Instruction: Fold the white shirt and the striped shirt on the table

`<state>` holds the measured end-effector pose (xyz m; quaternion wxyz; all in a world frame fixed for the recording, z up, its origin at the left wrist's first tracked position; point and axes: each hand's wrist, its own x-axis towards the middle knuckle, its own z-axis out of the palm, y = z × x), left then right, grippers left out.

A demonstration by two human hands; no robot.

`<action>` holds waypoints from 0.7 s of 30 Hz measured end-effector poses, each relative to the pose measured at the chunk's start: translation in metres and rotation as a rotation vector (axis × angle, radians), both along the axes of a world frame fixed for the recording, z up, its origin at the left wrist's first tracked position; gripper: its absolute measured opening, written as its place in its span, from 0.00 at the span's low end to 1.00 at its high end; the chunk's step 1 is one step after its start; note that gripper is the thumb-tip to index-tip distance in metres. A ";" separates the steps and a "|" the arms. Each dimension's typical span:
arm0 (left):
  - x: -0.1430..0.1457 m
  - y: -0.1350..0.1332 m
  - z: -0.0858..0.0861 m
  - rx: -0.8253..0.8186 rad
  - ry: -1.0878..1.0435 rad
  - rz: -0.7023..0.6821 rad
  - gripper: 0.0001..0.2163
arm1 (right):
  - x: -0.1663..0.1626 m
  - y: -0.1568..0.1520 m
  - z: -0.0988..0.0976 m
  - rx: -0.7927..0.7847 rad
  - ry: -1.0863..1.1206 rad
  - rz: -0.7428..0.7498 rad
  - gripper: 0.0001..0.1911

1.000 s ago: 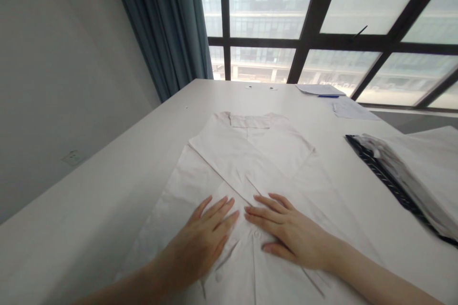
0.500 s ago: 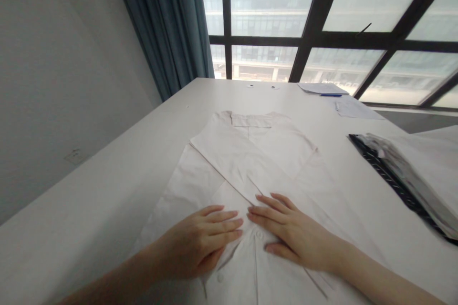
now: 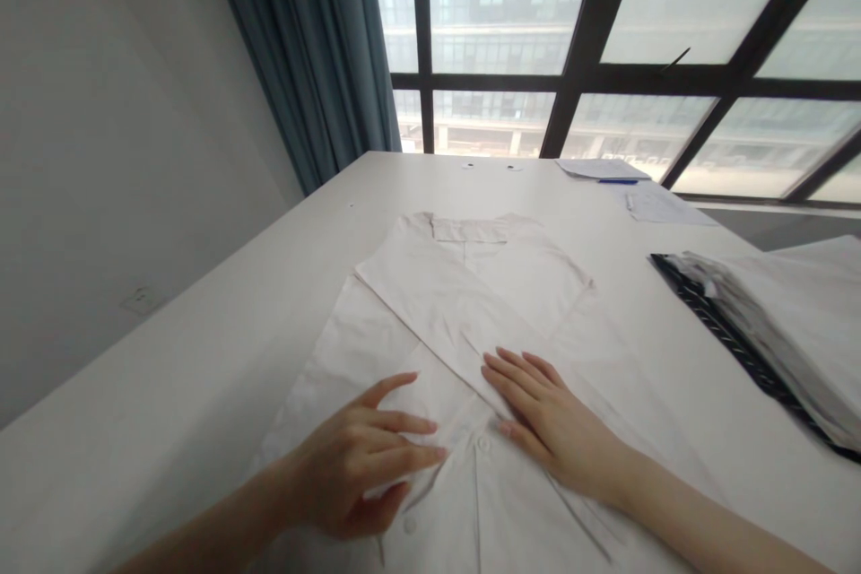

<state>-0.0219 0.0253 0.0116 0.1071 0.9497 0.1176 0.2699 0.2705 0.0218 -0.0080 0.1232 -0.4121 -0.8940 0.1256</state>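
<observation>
A white buttoned shirt point(image 3: 404, 314) lies spread on the white table, its collar end away from me and its sleeves folded across the front. My right hand point(image 3: 544, 421) rests flat on the crossed sleeve cloth, fingers stretched out. Over the left part of the shirt front is my left hand point(image 3: 377, 457), its fingers spread and slightly bent. It grips nothing; whether its fingertips touch the cloth I cannot tell. Between the hands shows a small button point(image 3: 483, 444), and a second button point(image 3: 410, 524) sits below my left hand.
On the right of the table point(image 3: 221, 314) lies a stack of white cloth and clear plastic point(image 3: 800, 314) on something black. Papers point(image 3: 602, 169) and a blue pen point(image 3: 617, 182) are at the far right. A blue curtain point(image 3: 316, 45) and windows stand behind; a wall borders the left side.
My left hand's fingers have spread apart, and the hand has shifted slightly left and down. The fingers of my right hand have slid a little up and to the right, flatter on the cloth.
</observation>
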 end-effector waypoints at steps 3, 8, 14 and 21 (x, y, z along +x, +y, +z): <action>0.000 -0.001 0.000 -0.045 0.007 0.002 0.21 | 0.000 0.001 0.000 -0.036 -0.047 0.031 0.30; 0.004 0.001 -0.002 -0.080 -0.006 0.125 0.17 | 0.001 0.001 0.001 -0.023 -0.040 0.040 0.32; 0.024 0.029 -0.009 -0.031 0.263 0.353 0.24 | -0.001 -0.001 0.000 -0.002 -0.052 0.049 0.33; 0.044 0.067 -0.020 -0.030 0.451 0.294 0.25 | -0.001 0.000 0.008 -0.091 -0.002 0.041 0.30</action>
